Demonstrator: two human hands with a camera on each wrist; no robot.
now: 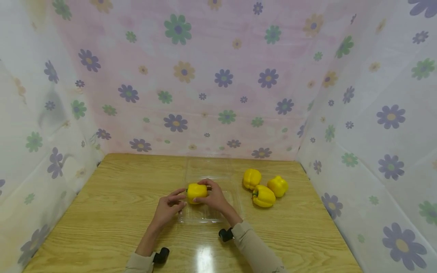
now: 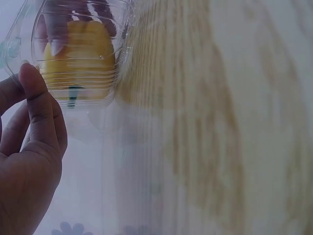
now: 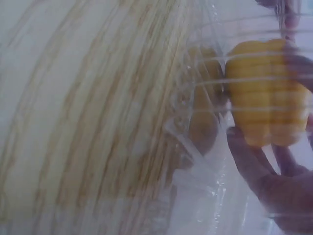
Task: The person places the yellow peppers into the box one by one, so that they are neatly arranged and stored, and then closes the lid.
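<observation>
A yellow bell pepper (image 1: 197,193) lies on its side at the left of an open clear plastic clamshell box (image 1: 211,218), its green stem pointing left. My right hand (image 1: 215,195) grips that pepper between thumb and fingers; through the ribbed plastic wall, the right wrist view shows the fingers around the pepper (image 3: 266,93). At the box's left side is my left hand (image 1: 168,208). In the left wrist view the left hand (image 2: 34,147) pinches the rim of the clear box (image 2: 80,81) between thumb and finger. The lid (image 1: 208,167) is tilted back behind the base.
Three more yellow bell peppers lie in a group right of the box: one at the back (image 1: 252,179), one in front (image 1: 264,196) and one at the right (image 1: 278,186). Flower-patterned cloth (image 1: 211,94) walls the wooden table (image 1: 119,197) at the back and sides.
</observation>
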